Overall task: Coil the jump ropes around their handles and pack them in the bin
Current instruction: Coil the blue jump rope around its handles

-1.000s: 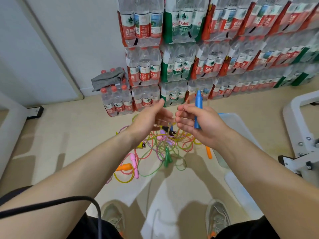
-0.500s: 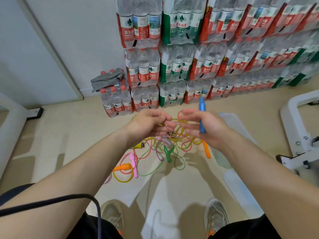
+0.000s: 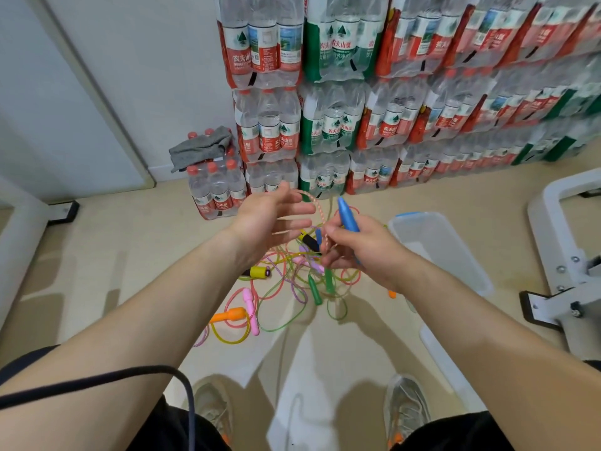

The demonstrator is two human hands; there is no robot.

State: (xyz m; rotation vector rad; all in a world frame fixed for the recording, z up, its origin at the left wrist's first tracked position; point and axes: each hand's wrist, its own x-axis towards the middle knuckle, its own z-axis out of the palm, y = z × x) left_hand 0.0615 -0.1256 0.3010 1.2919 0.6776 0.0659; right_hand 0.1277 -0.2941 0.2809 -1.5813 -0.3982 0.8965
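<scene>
head view, right hand (image 3: 367, 252) gripping blue handle (image 3: 347, 214), water packs (image 3: 331, 125) labelled 农夫山泉

A blue plastic jump-rope handle (image 3: 348, 216) stands tilted, tip up, gripped in the right hand (image 3: 361, 249) just left of the clear plastic bin (image 3: 439, 242). Its pink-and-white braided cord (image 3: 317, 209) arcs up beside it. Left of the bin and lower down, a tangle of coloured ropes (image 3: 292, 281) sprawls uncoiled.

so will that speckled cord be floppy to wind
Probably floppy: the thin pink-and-white braided cord bends in a loose arc above the right hand gripping the blue plastic handle. Likely tangle-prone, given the heap of coloured ropes below.
</scene>
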